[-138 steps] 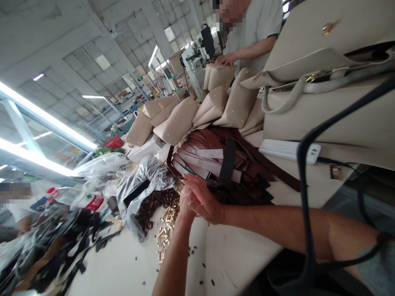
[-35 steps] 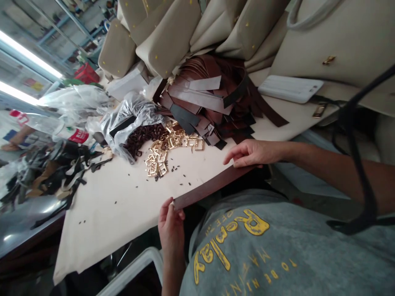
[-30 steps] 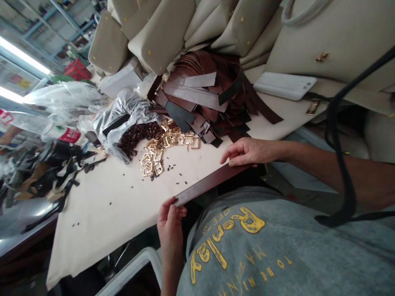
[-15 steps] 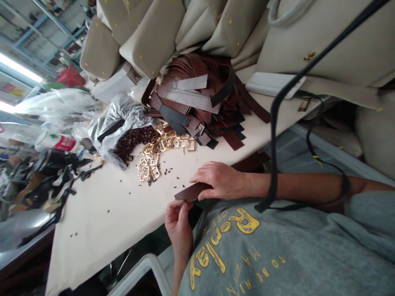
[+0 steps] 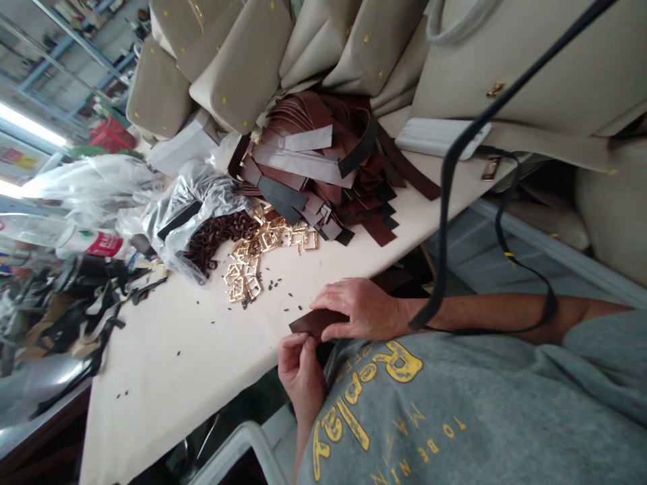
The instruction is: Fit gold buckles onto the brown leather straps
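A dark brown leather strip (image 5: pixel 314 322) is held between my two hands at the table's near edge. My right hand (image 5: pixel 361 310) wraps over its right part, fingers on the far side and thumb on the near side. My left hand (image 5: pixel 302 370) pinches the strip's near edge between thumb and fingertips; whatever else may lie in that pinch is hidden. Gold metal buckle frames (image 5: pixel 243 279) lie in a loose pile beyond my hands. Beside them is a heap of small dark brown loops (image 5: pixel 217 236). Behind is a large bundle of brown strips (image 5: pixel 323 158).
Small black bits (image 5: pixel 273 283) are scattered over the pale tabletop (image 5: pixel 166 404). Beige bags (image 5: pixel 242 74) stand along the back, with a white box (image 5: pixel 435 137) before them. Plastic bags (image 5: pixel 187 195) sit at left. A black strap (image 5: pixel 447 202) hangs across the right side.
Both hands have shifted slightly toward the body with the strip, and the left hand a little to the right. Their grip looks the same. The view has moved slightly.
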Demonstrator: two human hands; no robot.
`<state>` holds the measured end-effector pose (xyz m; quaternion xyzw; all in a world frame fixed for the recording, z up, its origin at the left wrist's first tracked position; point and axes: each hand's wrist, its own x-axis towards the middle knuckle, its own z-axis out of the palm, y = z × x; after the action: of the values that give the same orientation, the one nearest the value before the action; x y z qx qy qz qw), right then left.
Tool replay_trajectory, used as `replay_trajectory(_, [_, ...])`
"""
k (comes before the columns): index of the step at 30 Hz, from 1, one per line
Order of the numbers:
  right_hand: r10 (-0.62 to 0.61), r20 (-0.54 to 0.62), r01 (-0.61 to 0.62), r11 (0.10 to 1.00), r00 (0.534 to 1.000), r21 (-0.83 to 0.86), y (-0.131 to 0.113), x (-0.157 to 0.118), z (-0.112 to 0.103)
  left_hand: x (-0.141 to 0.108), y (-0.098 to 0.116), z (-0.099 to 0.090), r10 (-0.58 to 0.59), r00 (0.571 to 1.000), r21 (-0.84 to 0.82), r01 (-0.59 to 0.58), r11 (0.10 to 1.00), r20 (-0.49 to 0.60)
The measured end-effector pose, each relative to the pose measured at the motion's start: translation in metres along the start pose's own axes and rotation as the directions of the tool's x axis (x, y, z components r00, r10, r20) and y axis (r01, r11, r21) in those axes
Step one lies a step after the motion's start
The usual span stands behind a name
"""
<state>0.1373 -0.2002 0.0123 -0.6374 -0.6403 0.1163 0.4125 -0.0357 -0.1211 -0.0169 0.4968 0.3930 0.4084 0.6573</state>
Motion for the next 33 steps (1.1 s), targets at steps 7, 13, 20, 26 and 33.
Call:
replay_trajectory(7, [-0.028,0.134,0.048,0.988,0.991,-0.147,0.0,0.003,-0.001,0.001,-0.004,-0.003,0.039,0.995,-0.005,-0.039,0.999,0.093])
replay_trajectory(13, [0.01,0.213,0.036,0.977,0.977,-0.211,0.002,0.005,0.001,0.008,0.0,-0.011,0.115,0.969,0.279,-0.175,0.944,0.219])
replay_trajectory(20, [-0.026,0.255,0.091,0.964,0.967,-0.249,0.005,0.001,0.001,0.021,0.017,-0.008,0.163,0.826,0.535,-0.486,0.691,0.539])
replay_trajectory(26, [-0.051,0.178,0.086,0.976,0.983,-0.198,0.011,-0.001,0.008,0.027,0.008,-0.005,0.2,0.861,0.449,-0.427,0.785,0.469])
replay_trajectory(33, [0.101,-0.057,-0.108,0.986,0.993,-0.125,0.025,-0.001,-0.027,0.035,0.043,0.011,0.307,0.701,0.292,-0.595,0.749,0.643])
